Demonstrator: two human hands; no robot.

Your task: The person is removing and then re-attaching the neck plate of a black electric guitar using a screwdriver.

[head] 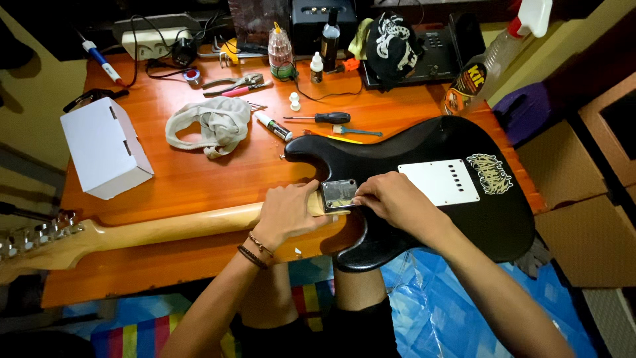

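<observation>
Guitar: black body (457,219) lies face down on the orange table (199,172), right of centre; pale neck (165,231) runs left, headstock (36,242) past the table's left edge.
Neck plate: metal plate (339,193) at the joint, between both hands.
Left hand: (286,213) wrapped over the neck heel, fingers closed on it.
Right hand: (391,199) fingertips pinched together at the plate's right edge; what they hold is too small to tell.
Far side: screwdriver (321,118), grey rag (211,126), pliers (232,84), small bottles.
Left: white box (103,147).
</observation>
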